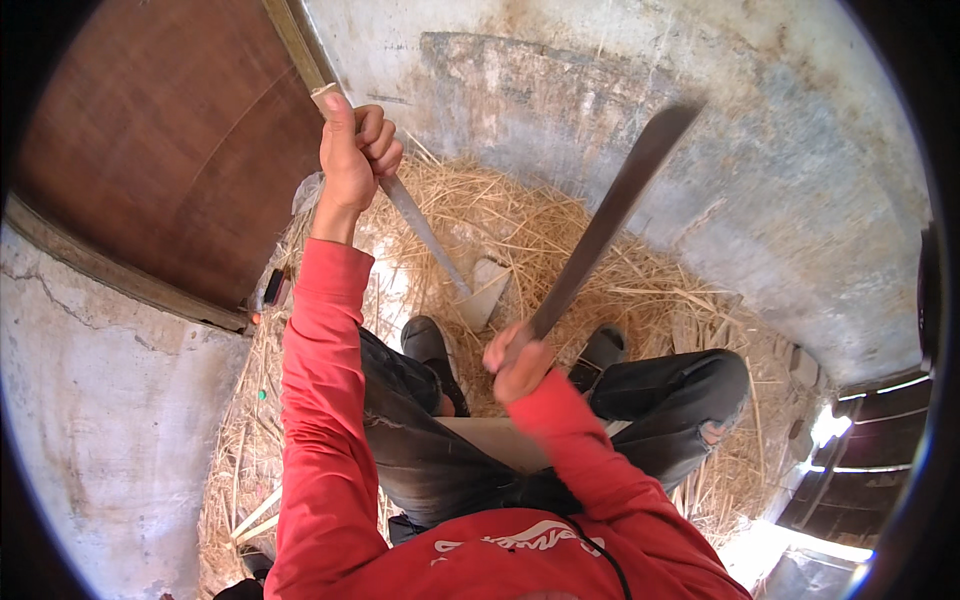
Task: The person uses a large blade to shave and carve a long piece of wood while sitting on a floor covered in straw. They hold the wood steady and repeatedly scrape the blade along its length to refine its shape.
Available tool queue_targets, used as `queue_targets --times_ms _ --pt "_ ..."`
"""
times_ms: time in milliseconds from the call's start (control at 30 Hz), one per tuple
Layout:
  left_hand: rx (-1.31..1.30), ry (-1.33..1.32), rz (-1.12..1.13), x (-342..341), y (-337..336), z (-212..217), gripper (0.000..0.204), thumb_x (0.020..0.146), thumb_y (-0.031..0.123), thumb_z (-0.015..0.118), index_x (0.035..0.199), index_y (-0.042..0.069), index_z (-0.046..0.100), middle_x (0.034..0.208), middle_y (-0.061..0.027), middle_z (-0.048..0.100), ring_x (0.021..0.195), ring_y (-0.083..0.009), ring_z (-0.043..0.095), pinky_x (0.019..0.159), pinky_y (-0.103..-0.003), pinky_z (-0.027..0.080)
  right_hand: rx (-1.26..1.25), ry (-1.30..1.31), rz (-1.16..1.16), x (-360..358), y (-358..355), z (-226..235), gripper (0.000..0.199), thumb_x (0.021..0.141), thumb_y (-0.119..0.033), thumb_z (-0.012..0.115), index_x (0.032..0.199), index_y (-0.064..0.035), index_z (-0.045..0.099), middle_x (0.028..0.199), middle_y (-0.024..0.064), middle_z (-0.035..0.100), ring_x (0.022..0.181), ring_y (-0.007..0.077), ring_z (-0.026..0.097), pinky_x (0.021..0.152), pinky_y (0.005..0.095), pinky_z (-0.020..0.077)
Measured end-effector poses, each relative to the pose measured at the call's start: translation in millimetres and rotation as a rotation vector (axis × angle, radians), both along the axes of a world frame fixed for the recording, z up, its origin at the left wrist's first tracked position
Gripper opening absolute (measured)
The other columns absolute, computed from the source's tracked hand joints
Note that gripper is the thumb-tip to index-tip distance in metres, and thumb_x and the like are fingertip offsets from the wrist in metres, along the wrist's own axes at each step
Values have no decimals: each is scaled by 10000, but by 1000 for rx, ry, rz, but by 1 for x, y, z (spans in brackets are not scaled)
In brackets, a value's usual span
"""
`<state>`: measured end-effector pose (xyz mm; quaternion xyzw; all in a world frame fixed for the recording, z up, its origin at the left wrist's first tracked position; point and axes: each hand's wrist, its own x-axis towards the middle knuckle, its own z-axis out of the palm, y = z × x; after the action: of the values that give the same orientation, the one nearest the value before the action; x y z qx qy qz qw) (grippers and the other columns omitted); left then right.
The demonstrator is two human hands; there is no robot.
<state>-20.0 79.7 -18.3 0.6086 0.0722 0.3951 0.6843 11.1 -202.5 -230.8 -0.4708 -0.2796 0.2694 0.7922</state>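
Note:
My left hand (356, 150) is wrapped round the upper part of a long, pale wooden stick (425, 225), its thumb lying up along the top end. The stick slants down to the floor, and its lower end meets a pale flat-topped block (487, 293) between my feet. In my right hand (519, 362) is the handle of a machete (615, 205). Its long dark blade points up and to the right, apart from the stick, with the tip slightly blurred. My right fingers are closed and a little smeared by motion.
Straw (500, 205) covers the floor around my dark shoes (427, 345). A stained, curving wall (760, 180) stands ahead and to the right. A brown door panel (170, 150) is at upper left, and a small dark object (274, 287) lies near its foot. Bricks (803, 367) lie at right.

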Motion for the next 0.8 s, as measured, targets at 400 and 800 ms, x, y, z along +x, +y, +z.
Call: queue_targets --times_ms 400,800 --pt "16 32 -6 -5 4 0 696 912 795 347 623 176 218 562 63 167 483 -79 157 444 -267 158 -458 222 158 37 1 48 560 985 -601 461 793 -77 495 597 24 467 421 130 439 416 305 379" --pt "-6 -49 -45 -27 -18 22 713 889 814 364 609 180 196 552 66 159 481 -73 126 439 -270 136 -334 477 -68 1 -42 -19 580 999 -610 407 841 -54 461 566 40 429 411 163 434 433 331 410"
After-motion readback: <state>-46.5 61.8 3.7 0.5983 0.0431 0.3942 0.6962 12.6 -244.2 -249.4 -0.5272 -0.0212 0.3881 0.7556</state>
